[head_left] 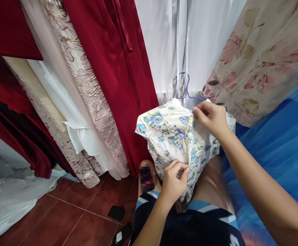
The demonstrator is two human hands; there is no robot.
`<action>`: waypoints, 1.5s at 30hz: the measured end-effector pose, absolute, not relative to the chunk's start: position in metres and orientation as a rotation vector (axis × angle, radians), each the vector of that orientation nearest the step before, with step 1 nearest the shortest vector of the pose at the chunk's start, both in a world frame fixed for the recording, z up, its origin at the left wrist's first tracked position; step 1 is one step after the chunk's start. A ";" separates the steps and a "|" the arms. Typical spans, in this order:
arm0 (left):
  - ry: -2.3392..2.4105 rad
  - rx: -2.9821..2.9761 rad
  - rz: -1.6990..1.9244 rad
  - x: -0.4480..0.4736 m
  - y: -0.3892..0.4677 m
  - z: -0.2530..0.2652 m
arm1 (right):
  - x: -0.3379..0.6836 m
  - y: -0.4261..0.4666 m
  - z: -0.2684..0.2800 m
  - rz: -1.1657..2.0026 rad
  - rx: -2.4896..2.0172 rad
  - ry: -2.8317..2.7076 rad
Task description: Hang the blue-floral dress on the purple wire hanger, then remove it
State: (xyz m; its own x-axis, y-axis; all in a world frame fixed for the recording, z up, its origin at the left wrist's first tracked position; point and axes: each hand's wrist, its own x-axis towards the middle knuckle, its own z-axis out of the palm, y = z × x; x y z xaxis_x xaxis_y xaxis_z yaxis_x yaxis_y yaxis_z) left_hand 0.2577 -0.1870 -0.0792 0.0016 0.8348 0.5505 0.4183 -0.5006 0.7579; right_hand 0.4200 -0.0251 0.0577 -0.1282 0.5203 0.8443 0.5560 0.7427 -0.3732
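A cream garment with blue flowers [164, 133] hangs over a purple hanger [188, 89] in front of my knees, its lower end reaching between my legs. Near the top of its front edge, my right hand [212, 118] pinches the fabric just below the hanger. Lower on the same edge, my left hand [174, 181] is closed, thumb and fingertips together on the cloth. The edge runs taut and nearly straight between the two hands. Part of the hanger is hidden inside the garment.
Long red cloth [118, 85], white cloth [154, 41] and a floral dress [264, 61] hang behind. Blue tulle [272, 160] crowds the right side. A phone [146, 179] lies on my left thigh. Dark flat objects [116, 212] rest on the tiled floor [72, 218].
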 end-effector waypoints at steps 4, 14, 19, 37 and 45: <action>1.244 1.925 1.366 0.258 -0.191 -0.080 | 0.419 -0.004 0.078 -0.129 -0.793 -1.697; 1.154 2.121 1.579 0.242 -0.154 -0.034 | 0.411 -0.033 0.056 0.070 -0.787 -1.570; 1.096 2.404 1.742 0.241 -0.084 0.057 | 0.407 -0.037 0.049 0.016 -0.722 -1.544; 1.514 2.316 1.876 0.233 -0.019 0.107 | 0.419 -0.002 -0.013 -0.415 -0.714 -2.050; 1.773 1.993 2.027 0.120 -0.007 0.055 | 0.432 -0.030 -0.038 -0.066 -0.690 -2.039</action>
State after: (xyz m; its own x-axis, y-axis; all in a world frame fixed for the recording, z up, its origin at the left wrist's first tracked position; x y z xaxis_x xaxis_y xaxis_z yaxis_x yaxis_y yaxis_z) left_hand 0.1204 -0.0073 0.0546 -0.2783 0.4973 0.8217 0.7481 -0.4244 0.5102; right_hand 0.4321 -0.0301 -0.0378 -0.3914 0.4446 0.8056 0.4958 0.8395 -0.2224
